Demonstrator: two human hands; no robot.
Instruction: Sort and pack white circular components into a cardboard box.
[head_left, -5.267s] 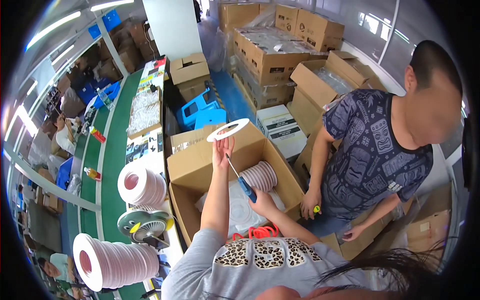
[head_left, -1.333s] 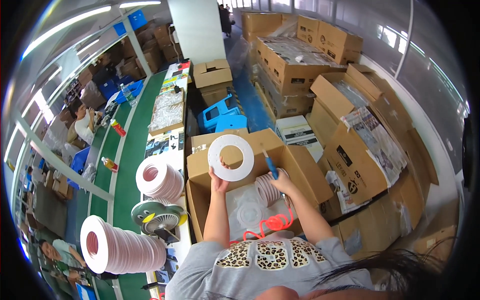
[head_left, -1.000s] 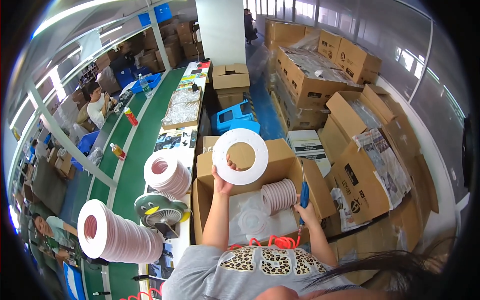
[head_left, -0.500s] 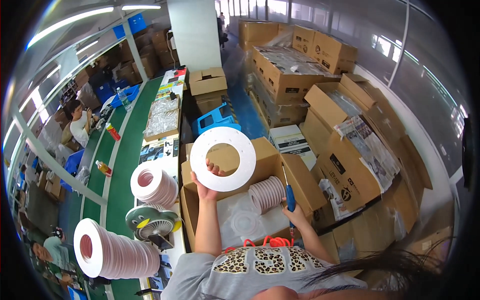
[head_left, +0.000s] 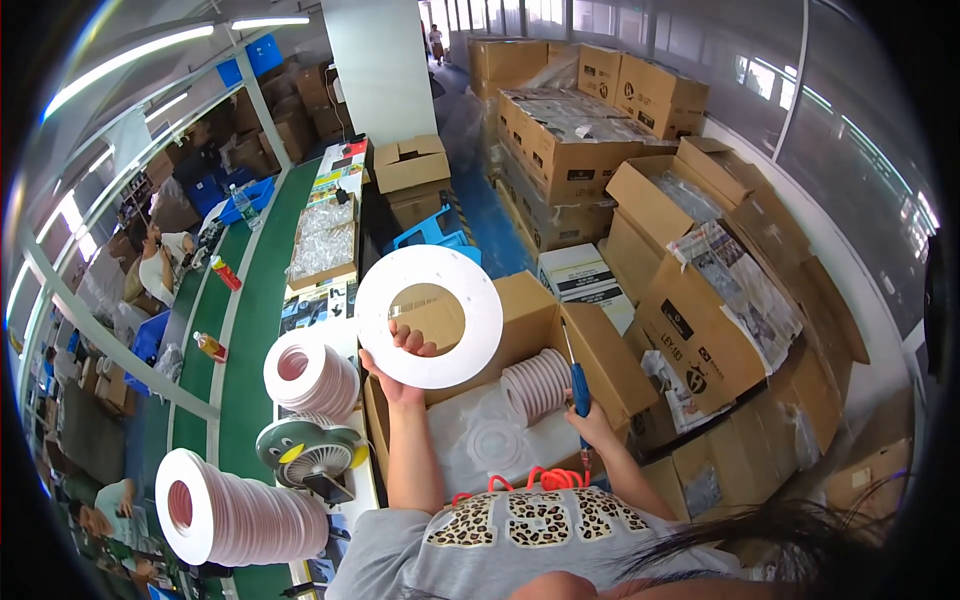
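Observation:
My left hand (head_left: 398,370) grips a flat white ring (head_left: 478,325) by its lower left edge, fingers curled through the hole. The ring is held up over an open cardboard box (head_left: 606,362), facing me. In my right hand (head_left: 593,424), at the box's right side, is a blue air blow gun (head_left: 580,388) with a long thin nozzle pointing up. A red coiled hose (head_left: 552,479) runs across my front near its lower end. Inside the box, a stack of similar rings (head_left: 534,387) lies on its side on clear plastic wrapping (head_left: 468,432).
Left of the box are two ring stacks (head_left: 312,378) (head_left: 245,515) and a small green fan (head_left: 312,452). Beyond them runs a green conveyor (head_left: 240,345) with bottles; people sit across it. Open cartons (head_left: 700,330) crowd the right, and a blue stool (head_left: 425,232) stands behind the box.
My left hand has shifted the ring a little to the left, and it looks slightly larger. My right hand keeps the blow gun in nearly the same place.

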